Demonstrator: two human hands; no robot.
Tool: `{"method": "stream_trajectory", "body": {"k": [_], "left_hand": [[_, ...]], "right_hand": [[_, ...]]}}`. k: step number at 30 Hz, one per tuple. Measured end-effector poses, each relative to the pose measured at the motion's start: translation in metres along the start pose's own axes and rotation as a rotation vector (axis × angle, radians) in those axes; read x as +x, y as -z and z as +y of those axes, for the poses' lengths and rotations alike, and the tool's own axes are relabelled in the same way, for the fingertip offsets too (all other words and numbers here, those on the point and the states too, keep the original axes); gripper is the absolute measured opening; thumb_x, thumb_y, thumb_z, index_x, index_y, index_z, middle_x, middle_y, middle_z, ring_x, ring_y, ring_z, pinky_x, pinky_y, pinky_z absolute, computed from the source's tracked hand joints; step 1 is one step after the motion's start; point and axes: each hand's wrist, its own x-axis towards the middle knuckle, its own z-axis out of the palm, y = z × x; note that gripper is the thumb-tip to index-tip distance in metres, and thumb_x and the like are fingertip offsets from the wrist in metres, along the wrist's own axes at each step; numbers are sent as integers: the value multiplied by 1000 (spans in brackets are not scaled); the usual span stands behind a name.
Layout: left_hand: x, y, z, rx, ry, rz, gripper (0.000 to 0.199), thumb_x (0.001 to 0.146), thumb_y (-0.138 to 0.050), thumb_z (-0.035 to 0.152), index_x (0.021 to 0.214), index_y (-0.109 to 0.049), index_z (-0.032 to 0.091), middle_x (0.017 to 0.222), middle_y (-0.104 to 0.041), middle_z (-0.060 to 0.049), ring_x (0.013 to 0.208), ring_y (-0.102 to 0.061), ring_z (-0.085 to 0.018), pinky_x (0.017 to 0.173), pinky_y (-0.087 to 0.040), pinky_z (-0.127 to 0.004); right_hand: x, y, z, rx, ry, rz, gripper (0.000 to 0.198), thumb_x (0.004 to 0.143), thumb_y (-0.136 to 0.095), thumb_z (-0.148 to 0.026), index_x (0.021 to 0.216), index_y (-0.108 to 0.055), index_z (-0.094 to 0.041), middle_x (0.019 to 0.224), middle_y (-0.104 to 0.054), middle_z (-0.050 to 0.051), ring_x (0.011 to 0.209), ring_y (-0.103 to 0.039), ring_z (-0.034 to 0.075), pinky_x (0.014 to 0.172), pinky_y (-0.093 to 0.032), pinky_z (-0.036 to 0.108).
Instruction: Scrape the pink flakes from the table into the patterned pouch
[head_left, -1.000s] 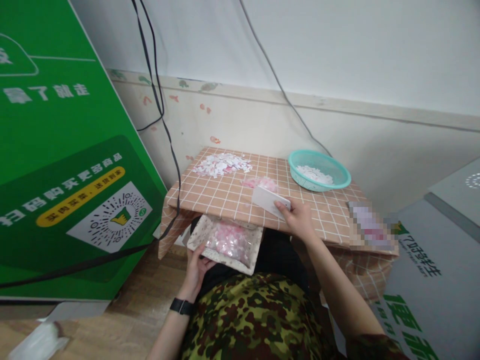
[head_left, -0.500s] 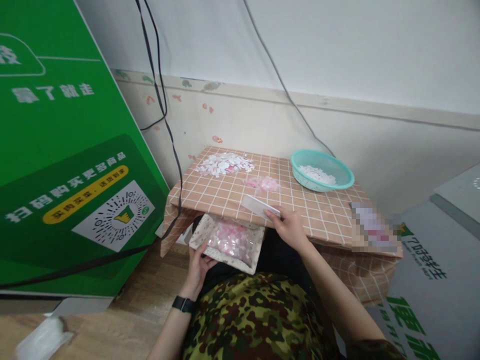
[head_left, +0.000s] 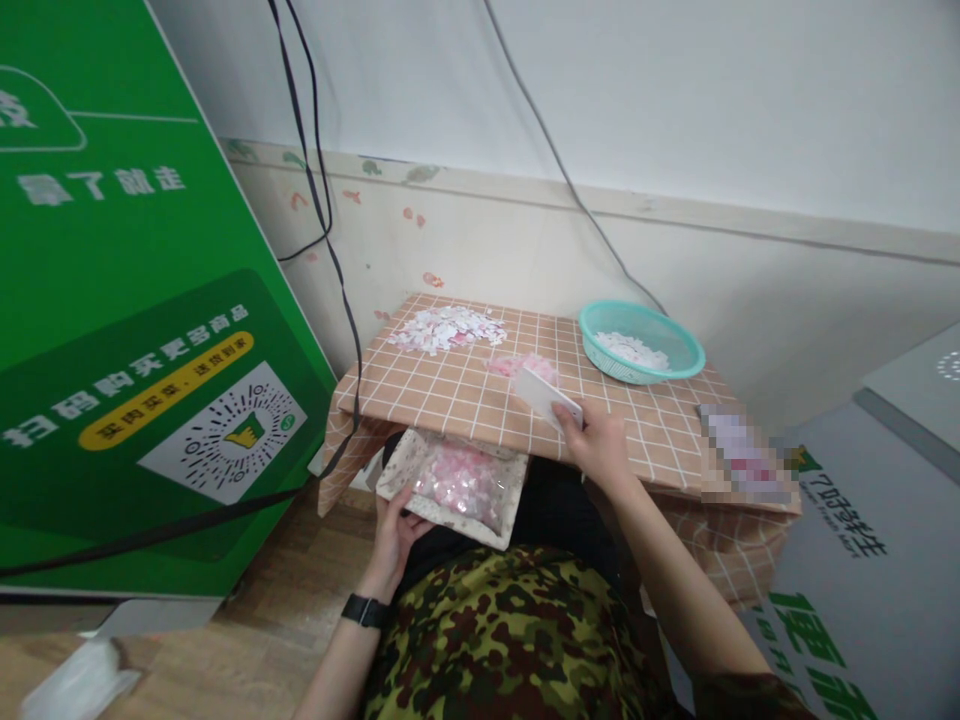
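Observation:
My left hand point(head_left: 399, 530) grips the near left rim of a shallow speckled tray point(head_left: 499, 535), held at the table's front edge over my lap. Inside the tray lie many small pink and clear pieces point(head_left: 457, 482). My right hand point(head_left: 598, 437) pinches a flat white card-like scraper point(head_left: 546, 395) above the table. The scraper's far end overlaps a small heap of pink pieces point(head_left: 517, 366); whether it touches them I cannot tell. Farther left on the table spreads a pile of small white pieces point(head_left: 448, 328).
A brown checked cloth point(head_left: 450, 395) covers the table against the wall. At its back right stands a turquoise basket point(head_left: 643, 372) with white pieces in it. A blurred-out flat item point(head_left: 744, 455) lies at the right edge. Black cables point(head_left: 330, 230) hang beside a green panel point(head_left: 150, 240) at left.
My right hand has moved right and slightly up with the scraper, from near the table's front edge to the pink heap. The left hand and tray stay nearly still.

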Motion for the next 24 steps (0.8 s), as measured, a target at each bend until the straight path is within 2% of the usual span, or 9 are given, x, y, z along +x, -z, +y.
{"method": "stream_trajectory", "body": {"k": [3, 6, 16, 21, 24], "left_hand": [[0, 0, 0, -12, 4, 1, 66, 83, -73, 35, 141, -43, 32, 129, -64, -14, 84, -73, -25, 77, -60, -48], [0, 0, 0, -14, 0, 1, 64, 83, -72, 34, 140, -44, 32, 131, -63, -13, 84, -73, -24, 75, -61, -48], [0, 1, 0, -10, -4, -2, 65, 83, -73, 35, 140, -42, 33, 134, -62, -14, 86, -73, -24, 78, -61, -50], [-2, -1, 1, -16, -9, 5, 64, 83, -73, 35, 141, -43, 33, 132, -63, -13, 85, -73, -24, 79, -61, -51], [-1, -1, 0, -9, -6, 1, 66, 84, -72, 34, 142, -42, 33, 131, -64, -14, 85, -73, -24, 79, -61, -50]], "right_hand": [[10, -5, 11, -133, 3, 19, 42, 98, -46, -48, 90, -76, -19, 66, -72, 11, 58, -63, 23, 56, -33, 30], [17, -13, 16, -163, 22, -4, 40, 99, -47, -45, 96, -77, -19, 69, -73, 11, 60, -63, 23, 57, -33, 30], [33, -19, 18, -81, 59, -26, 44, 99, -47, -49, 111, -77, -18, 76, -76, 11, 67, -67, 25, 60, -37, 30], [41, -22, 17, -10, 84, -88, 39, 98, -50, -46, 106, -78, -19, 77, -76, 10, 67, -67, 25, 61, -39, 30], [43, -19, 17, 13, 73, -78, 40, 97, -51, -47, 102, -78, -18, 76, -76, 11, 66, -66, 24, 60, -38, 30]]}}
